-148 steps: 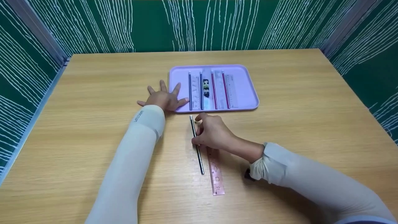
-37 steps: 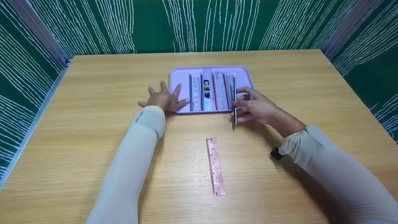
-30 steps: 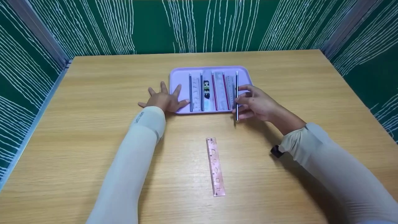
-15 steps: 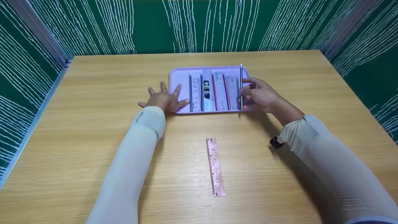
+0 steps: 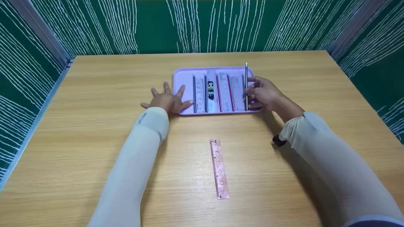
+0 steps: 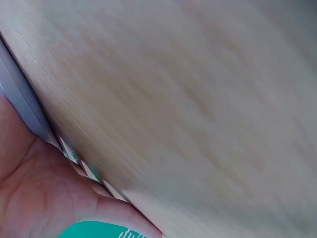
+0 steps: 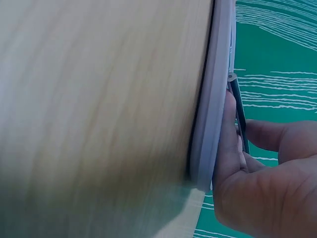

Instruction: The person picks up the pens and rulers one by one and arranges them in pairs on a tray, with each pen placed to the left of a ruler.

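My right hand (image 5: 265, 93) pinches a dark striped pencil (image 5: 246, 75) between thumb and fingers over the right end of the lilac tray (image 5: 183, 76). The pencil is upright in the head view, its far end past the tray's back rim. In the right wrist view, that pencil (image 7: 239, 109) shows above the tray's edge. My left hand (image 5: 164, 101) lies with fingers spread across the tray's left rim. On the tray, dark pencils (image 5: 194, 94), red pencils (image 5: 230, 93) and clear rulers (image 5: 235, 91) lie in a row, one ruler (image 5: 210, 91) bearing a cartoon print.
A pink ruler (image 5: 219, 170) with cut-out shapes lies on the wooden table (image 5: 94, 132), in front of the tray and between the forearms. Green walls (image 5: 154, 28) with white streaks stand behind the table and at both sides.
My right hand has picked up the dark pencil from beside the pink ruler and carried it over the tray's right end, lately moving away and slightly right. My left hand stays put.
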Demonstrator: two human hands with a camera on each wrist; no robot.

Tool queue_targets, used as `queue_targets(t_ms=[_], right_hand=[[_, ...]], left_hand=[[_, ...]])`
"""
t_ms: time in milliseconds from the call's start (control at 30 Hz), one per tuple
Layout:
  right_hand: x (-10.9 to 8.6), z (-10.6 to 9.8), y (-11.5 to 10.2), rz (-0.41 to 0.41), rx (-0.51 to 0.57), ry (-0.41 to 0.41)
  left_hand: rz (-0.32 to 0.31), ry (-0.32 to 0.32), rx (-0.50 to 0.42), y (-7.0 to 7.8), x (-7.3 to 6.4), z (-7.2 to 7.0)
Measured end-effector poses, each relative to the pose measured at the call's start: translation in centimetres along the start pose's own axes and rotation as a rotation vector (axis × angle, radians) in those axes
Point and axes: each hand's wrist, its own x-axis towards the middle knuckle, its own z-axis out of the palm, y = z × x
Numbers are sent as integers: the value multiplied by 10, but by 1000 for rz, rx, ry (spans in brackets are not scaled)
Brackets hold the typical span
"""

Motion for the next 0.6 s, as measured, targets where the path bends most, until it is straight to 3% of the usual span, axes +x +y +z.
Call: queue_targets(t_ms=[333, 600], right_hand=[[2, 4, 0, 4, -111, 0], [2, 6, -1, 9, -105, -16]], left_hand=[[8, -14, 14, -1, 0, -1], [14, -2, 6, -2, -1, 0]])
